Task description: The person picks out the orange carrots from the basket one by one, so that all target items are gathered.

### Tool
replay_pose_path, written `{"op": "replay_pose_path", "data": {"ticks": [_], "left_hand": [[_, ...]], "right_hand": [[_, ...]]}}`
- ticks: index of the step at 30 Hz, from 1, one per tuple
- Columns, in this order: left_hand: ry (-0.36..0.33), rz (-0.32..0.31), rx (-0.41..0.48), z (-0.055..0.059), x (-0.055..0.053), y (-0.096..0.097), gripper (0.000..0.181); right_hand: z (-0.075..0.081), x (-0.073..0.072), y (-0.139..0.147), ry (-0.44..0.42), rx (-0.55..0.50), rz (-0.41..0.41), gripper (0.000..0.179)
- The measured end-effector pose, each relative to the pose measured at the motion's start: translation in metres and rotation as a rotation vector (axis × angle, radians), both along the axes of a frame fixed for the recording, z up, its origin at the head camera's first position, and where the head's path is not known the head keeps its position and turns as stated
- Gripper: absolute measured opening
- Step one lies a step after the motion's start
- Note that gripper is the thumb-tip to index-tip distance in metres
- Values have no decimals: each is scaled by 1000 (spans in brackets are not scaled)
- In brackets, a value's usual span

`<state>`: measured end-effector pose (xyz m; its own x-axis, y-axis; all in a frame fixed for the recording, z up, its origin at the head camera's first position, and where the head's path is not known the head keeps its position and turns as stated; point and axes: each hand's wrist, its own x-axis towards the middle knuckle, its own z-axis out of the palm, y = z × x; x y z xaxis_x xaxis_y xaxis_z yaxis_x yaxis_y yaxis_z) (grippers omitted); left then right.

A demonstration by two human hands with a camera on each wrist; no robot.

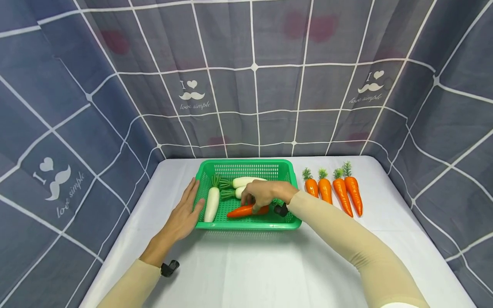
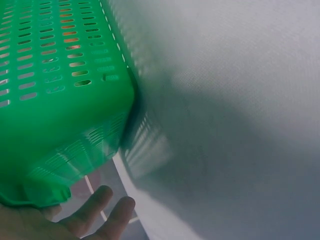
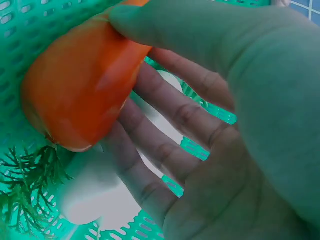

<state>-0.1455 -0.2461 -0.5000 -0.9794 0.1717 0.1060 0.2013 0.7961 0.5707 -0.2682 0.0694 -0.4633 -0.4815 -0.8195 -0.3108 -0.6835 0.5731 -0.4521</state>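
- Sleeved forearms reach in from the near edge of the white table (image 1: 246, 265) in the head view; the left hand (image 1: 185, 212) lies flat with straight fingers against the left wall of the green basket (image 1: 246, 164).
- Inside the basket, the right hand (image 1: 265, 193) curls over the thick end of an orange carrot (image 1: 242, 211), which lies along the near wall with its tip pointing toward the left hand.
- Three white radishes (image 1: 212, 204) lie in the basket just behind and left of the carrot, between the two hands.
- Four more carrots (image 1: 333, 190) lie in a row on the table right of the basket, well apart from both hands.
- Left wrist view: the left hand's fingers (image 2: 107, 210) are relaxed and spread under the basket's corner (image 2: 75, 125), with the table cloth (image 2: 235, 100) beside it; orange shows through the slots.
- Right wrist view: the right hand's thumb (image 3: 165, 25) and fingers (image 3: 165, 120) pinch the carrot (image 3: 75, 85) at its thick end, over the basket floor, with a radish (image 3: 95, 195) and green leaves (image 3: 25, 185) just below.
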Motion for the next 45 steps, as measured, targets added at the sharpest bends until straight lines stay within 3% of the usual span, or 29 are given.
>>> {"op": "replay_pose_path", "data": {"ticks": [7,14,26,33,45], "left_hand": [[4,-4,-2,1,0,0,73],[5,-3,6,0,-2,-1,73],[3,-7,0,0,-1,0,76],[1,-4,1,0,-1,-1,76],[-10,-6,1,0,-2,-1,77]], "right_hand": [[10,0,6,-12,-64,-28,44],[20,1,13,27,-125,-68,49],[34,7,40,32,-347,-210,34],[39,13,63,77,-436,-287,47],[39,19,103,156,-579,-446,39]]}}
